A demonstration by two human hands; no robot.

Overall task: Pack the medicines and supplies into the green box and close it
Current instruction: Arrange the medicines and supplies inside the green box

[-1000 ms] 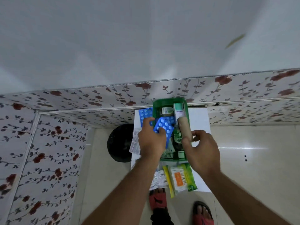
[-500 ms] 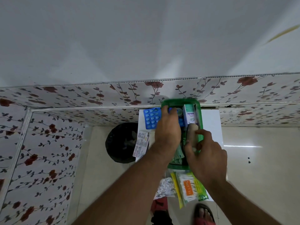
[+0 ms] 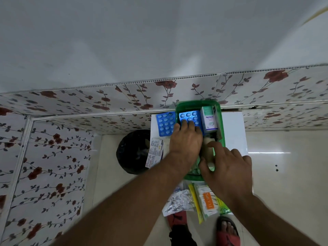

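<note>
The green box (image 3: 198, 105) stands open on the white table (image 3: 234, 137). My left hand (image 3: 185, 145) reaches into it, fingers holding a blue blister pack (image 3: 188, 116) down at the box's far end. An Optibex carton (image 3: 209, 119) lies to the right of that pack. My right hand (image 3: 229, 172) grips a beige bandage roll (image 3: 208, 152) low in the box's right half. A second blue blister pack (image 3: 165, 125) lies on the table left of the box. In front of the box are a cotton swab packet (image 3: 208, 201) and a silver strip (image 3: 178, 201).
A printed medicine leaflet (image 3: 154, 154) hangs over the table's left edge. A black bin bag (image 3: 132, 151) sits on the floor left of the table. Floral wall panels close off the back and left. My sandalled feet (image 3: 228, 231) are below the table's near edge.
My left hand carried the blue blister pack from above the box down into its far end. My right hand lowered the beige roll into the box. The view shifted slightly right.
</note>
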